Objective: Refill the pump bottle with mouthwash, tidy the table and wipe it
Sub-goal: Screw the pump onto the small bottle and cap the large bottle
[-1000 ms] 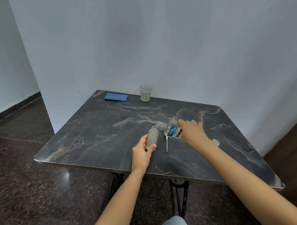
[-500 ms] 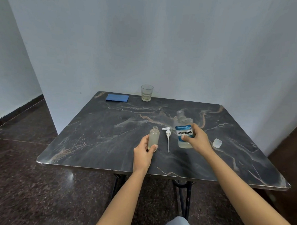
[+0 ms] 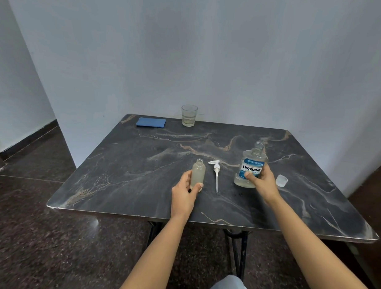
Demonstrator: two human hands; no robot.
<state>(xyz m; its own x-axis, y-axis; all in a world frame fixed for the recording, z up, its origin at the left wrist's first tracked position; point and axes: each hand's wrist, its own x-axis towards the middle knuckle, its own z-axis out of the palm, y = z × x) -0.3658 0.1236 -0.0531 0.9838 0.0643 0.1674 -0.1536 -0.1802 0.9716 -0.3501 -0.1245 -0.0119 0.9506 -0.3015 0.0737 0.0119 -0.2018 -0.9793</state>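
While both bottles stand uncapped on the desk (image 3: 140, 175), the chief risk is a spill. Well behind and to the left of the pump head (image 3: 216, 171), the folded blue cloth (image 3: 151, 122) lies out of quick reach, so a splash could spread before it is wiped. The glass (image 3: 189, 115), behind the pump head by the wall, holds a little liquid and could be knocked by a reaching arm. Just left of the pump head, the left grip (image 3: 184, 193) curls thumb and fingers round the lower pump bottle (image 3: 198, 172), which stands upright. Its neck is narrow, so a hasty pour would likely run down the outside. The pump head lies loose on its side, and a passing wrist could sweep it away. Right of the pump head, the right grip (image 3: 263, 183) clasps the open mouthwash bottle (image 3: 250, 166); whether its base touches the desk I cannot tell. Further right, the cap (image 3: 281, 180) could skid off if nudged.
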